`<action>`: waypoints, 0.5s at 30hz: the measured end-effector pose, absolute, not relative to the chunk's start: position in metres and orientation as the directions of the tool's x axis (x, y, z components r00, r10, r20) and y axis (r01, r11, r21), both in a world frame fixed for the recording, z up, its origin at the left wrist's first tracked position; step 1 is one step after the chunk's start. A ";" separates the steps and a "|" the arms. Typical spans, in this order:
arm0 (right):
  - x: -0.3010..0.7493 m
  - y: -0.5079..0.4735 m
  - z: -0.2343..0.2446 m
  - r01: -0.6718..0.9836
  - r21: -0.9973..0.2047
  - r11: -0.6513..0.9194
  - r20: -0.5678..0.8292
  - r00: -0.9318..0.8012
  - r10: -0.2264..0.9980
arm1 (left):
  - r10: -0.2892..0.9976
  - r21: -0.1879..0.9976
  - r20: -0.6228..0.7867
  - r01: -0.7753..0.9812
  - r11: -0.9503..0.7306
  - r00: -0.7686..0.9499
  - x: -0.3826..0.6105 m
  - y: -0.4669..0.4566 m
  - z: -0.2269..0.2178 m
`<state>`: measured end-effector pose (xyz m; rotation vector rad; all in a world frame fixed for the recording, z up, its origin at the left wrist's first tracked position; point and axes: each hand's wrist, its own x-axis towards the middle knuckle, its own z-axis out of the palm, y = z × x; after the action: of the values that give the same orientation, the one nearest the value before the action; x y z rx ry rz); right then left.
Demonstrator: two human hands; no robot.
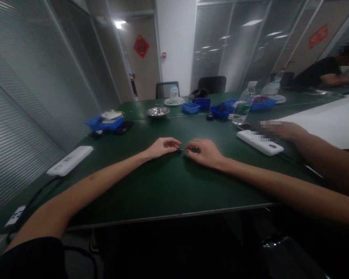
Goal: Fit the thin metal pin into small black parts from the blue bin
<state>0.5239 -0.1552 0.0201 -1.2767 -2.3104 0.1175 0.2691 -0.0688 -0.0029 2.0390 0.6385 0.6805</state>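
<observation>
My left hand (162,148) and my right hand (206,153) meet just above the green table in the middle of the head view. Between their fingertips is a small, thin dark-and-grey piece (184,151), too small to name. The left thumb and fingertips pinch its dark end. On the other side, my right fingers are curled round the grey end, and something dark shows among them. My right fingers hide part of the piece.
White power banks (71,160) lie to the left and right (260,142). Behind are a steel bowl (158,112), blue trays (191,108) and a water bottle (243,104). At right, another person's hand (292,131) rests by a phone and white sheet (331,120).
</observation>
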 end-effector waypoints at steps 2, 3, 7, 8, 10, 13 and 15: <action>0.523 -0.156 0.021 0.773 -0.306 0.555 0.379 -0.436 0.816 | 0.654 0.851 0.222 0.184 -0.492 0.723 0.269 -0.069 -0.003; 0.523 -0.156 0.021 0.775 -0.307 0.552 0.378 -0.433 0.818 | 0.652 0.850 0.219 0.185 -0.492 0.726 0.268 -0.069 -0.003; 0.523 -0.156 0.022 0.791 -0.293 0.538 0.364 -0.428 0.827 | 0.654 0.843 0.220 0.195 -0.501 0.724 0.267 -0.068 -0.002; 0.523 -0.156 0.022 0.787 -0.292 0.544 0.363 -0.435 0.824 | 0.654 0.840 0.222 0.199 -0.505 0.723 0.267 -0.068 -0.002; 0.523 -0.156 0.021 0.765 -0.289 0.575 0.366 -0.467 0.805 | 0.648 0.836 0.223 0.199 -0.511 0.728 0.267 -0.069 -0.002; 0.524 -0.155 0.018 0.735 -0.253 0.629 0.372 -0.526 0.765 | 0.628 0.839 0.220 0.184 -0.512 0.746 0.268 -0.070 -0.002; 0.524 -0.154 0.016 0.726 -0.228 0.649 0.374 -0.550 0.747 | 0.622 0.842 0.219 0.176 -0.510 0.752 0.268 -0.071 -0.002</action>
<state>0.5241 -0.1542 0.0160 -1.1547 -2.4298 0.0646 0.2682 -0.0711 -0.0022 2.0675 0.5989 0.6417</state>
